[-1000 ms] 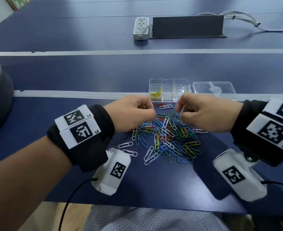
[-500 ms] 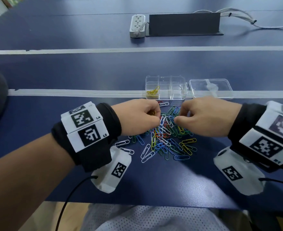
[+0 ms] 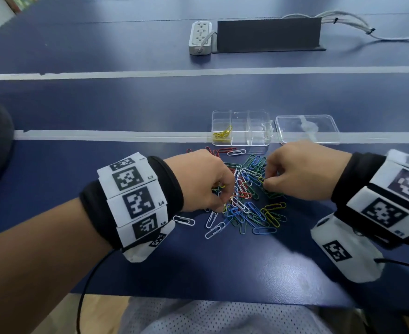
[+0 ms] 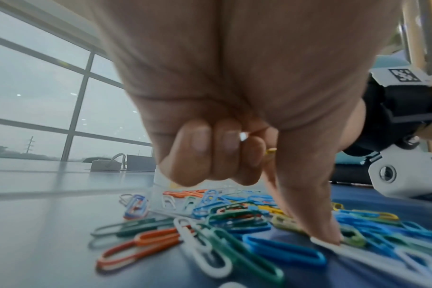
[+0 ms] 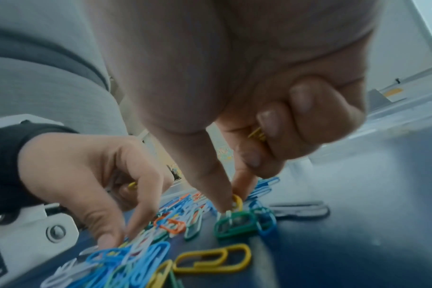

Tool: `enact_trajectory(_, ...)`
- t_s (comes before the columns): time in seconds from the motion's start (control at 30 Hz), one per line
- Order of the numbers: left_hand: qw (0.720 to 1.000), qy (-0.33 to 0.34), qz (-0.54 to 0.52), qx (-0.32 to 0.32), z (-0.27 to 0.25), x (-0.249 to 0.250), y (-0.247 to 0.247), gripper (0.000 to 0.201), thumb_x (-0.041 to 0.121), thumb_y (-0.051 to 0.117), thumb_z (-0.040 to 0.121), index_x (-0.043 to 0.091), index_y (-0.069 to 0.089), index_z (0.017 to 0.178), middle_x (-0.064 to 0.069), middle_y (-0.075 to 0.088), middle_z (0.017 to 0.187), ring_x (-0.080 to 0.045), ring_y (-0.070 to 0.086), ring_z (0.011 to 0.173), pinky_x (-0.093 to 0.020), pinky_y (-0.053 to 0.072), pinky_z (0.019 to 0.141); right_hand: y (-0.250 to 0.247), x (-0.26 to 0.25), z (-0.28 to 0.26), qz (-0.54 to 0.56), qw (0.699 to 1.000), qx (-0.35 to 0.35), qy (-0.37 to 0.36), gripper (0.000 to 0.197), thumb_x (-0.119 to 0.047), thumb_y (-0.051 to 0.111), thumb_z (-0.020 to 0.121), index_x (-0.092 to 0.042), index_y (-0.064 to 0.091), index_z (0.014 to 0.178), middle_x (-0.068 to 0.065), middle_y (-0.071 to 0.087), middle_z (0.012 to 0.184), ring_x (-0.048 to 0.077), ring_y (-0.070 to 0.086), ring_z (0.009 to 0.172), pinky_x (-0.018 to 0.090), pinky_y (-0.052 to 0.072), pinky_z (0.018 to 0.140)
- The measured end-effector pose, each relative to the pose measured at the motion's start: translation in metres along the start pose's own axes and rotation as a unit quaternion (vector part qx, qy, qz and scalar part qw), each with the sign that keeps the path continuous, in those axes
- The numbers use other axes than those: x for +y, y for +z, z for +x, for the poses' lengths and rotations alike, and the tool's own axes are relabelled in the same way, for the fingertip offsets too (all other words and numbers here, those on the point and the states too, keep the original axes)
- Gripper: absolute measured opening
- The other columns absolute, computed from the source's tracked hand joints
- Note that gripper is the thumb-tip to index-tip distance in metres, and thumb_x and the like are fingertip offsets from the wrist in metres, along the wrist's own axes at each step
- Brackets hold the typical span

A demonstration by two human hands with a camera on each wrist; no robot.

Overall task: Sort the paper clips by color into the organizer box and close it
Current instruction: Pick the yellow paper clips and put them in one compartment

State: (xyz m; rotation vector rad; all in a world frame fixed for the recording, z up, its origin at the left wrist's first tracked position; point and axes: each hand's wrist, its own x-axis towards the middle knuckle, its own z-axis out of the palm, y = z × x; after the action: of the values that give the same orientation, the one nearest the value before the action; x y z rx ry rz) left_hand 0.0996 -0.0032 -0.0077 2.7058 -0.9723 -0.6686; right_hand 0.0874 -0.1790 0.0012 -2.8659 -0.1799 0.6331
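A heap of mixed-colour paper clips [image 3: 247,196] lies on the blue table before the clear organizer box [image 3: 240,128], whose left compartment holds yellow clips [image 3: 222,135]. My left hand [image 3: 206,179] is curled over the heap's left side, yellow clips [image 4: 270,151] tucked in its curled fingers, thumb and forefinger down among the clips. My right hand [image 3: 295,172] works the heap's right side: yellow clips [image 5: 257,134] sit in its curled fingers, and thumb and forefinger pinch another yellow clip [image 5: 237,201].
The box's clear lid [image 3: 307,128] lies open flat to its right. A power strip [image 3: 200,37] and a dark stand [image 3: 268,34] sit at the far side with cables. The table's near edge runs just below my wrists.
Both hands have dropped from above the heap down into it. The right hand's thumb and forefinger now close on a yellow clip.
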Motion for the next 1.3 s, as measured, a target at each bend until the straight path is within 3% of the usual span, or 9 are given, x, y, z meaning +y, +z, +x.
enact_trajectory(0.17,1.000,0.018,0.012,0.001,-0.001,-0.002,0.002,0.014,0.030,0.066,0.081,0.027,0.064,0.094,0.010,0.043,0.059,-0.004,0.041,0.060,-0.023,0.038,0.069,0.003,0.001,-0.001,0.051,0.998,-0.019,0.016,0.015,-0.033,0.048,0.085,-0.020,0.051,0.079,0.000,0.058,0.081,0.022,0.050,0.081,0.026,0.037,0.072)
enact_trajectory(0.37,0.998,0.039,0.044,-0.002,-0.001,-0.002,0.003,0.012,0.030,0.060,0.084,0.026,0.067,0.093,0.002,0.065,0.090,-0.012,0.046,0.078,-0.032,0.048,0.084,0.001,-0.002,-0.002,0.070,0.997,-0.021,0.012,0.015,-0.033,0.047,0.086,-0.022,0.049,0.075,-0.006,0.052,0.074,0.021,0.049,0.079,0.026,0.036,0.071)
enact_trajectory(0.7,0.999,0.029,0.008,0.027,-0.006,-0.009,0.006,0.010,0.021,0.047,0.089,0.020,0.057,0.087,0.006,0.053,0.078,-0.013,0.045,0.073,-0.024,0.039,0.075,-0.001,-0.007,-0.002,0.114,0.992,-0.035,-0.047,0.009,-0.021,0.054,0.082,-0.025,0.053,0.074,-0.007,0.056,0.064,0.009,0.049,0.059,0.023,0.040,0.058)
enact_trajectory(0.8,1.000,0.005,-0.008,0.024,-0.006,-0.010,0.004,0.009,0.022,0.046,0.092,0.020,0.055,0.094,0.012,0.047,0.068,-0.004,0.042,0.061,-0.019,0.028,0.066,0.000,-0.007,0.002,0.199,0.975,-0.090,-0.050,0.026,-0.003,0.046,0.084,-0.022,0.057,0.097,0.001,0.066,0.070,0.019,0.060,0.060,0.032,0.053,0.064)
enact_trajectory(0.87,0.999,-0.010,-0.029,0.023,-0.007,-0.012,0.001,0.011,0.021,0.046,0.093,0.019,0.055,0.100,0.016,0.043,0.065,0.002,0.041,0.060,-0.019,0.025,0.060,-0.001,-0.007,0.007,0.223,0.968,-0.104,-0.051,0.036,0.004,0.038,0.084,-0.021,0.058,0.099,0.005,0.068,0.076,0.025,0.065,0.068,0.039,0.057,0.074)
enact_trajectory(1.03,0.985,-0.099,-0.098,0.100,0.006,-0.017,-0.017,0.023,0.014,0.042,0.094,0.020,0.058,0.109,0.013,0.046,0.067,-0.002,0.045,0.061,-0.022,0.033,0.060,-0.023,-0.015,0.024,0.219,0.974,-0.048,-0.044,0.028,0.000,0.050,0.082,-0.021,0.069,0.085,0.010,0.074,0.088,0.025,0.073,0.084,0.039,0.055,0.089)
enact_trajectory(1.1,0.977,-0.131,-0.117,0.125,0.017,-0.018,-0.028,0.026,0.013,0.040,0.094,0.019,0.058,0.111,0.004,0.058,0.080,-0.016,0.059,0.079,-0.023,0.039,0.072,-0.035,-0.023,0.031,0.230,0.972,-0.011,-0.039,0.024,0.001,0.059,0.080,-0.015,0.071,0.093,0.015,0.073,0.096,0.028,0.071,0.091,0.041,0.055,0.089)
enact_trajectory(1.2,0.969,-0.164,-0.120,0.144,0.035,-0.016,-0.042,0.026,0.013,0.042,0.094,0.016,0.060,0.113,-0.009,0.065,0.111,-0.026,0.060,0.105,-0.023,0.040,0.079,-0.048,-0.036,0.046,0.214,0.976,0.039,-0.012,0.024,0.000,0.064,0.077,-0.014,0.071,0.096,0.008,0.072,0.086,0.020,0.070,0.083,0.037,0.057,0.085)
enact_trajectory(1.3,0.967,-0.192,-0.105,0.130,0.047,-0.012,-0.051,0.025,0.014,0.047,0.092,0.010,0.064,0.109,-0.013,0.069,0.108,-0.030,0.064,0.094,-0.026,0.046,0.077,-0.055,-0.047,0.060,0.195,0.979,0.059,0.012,0.028,-0.005,0.068,0.076,-0.013,0.071,0.103,0.005,0.071,0.081,0.016,0.069,0.077,0.029,0.058,0.079)
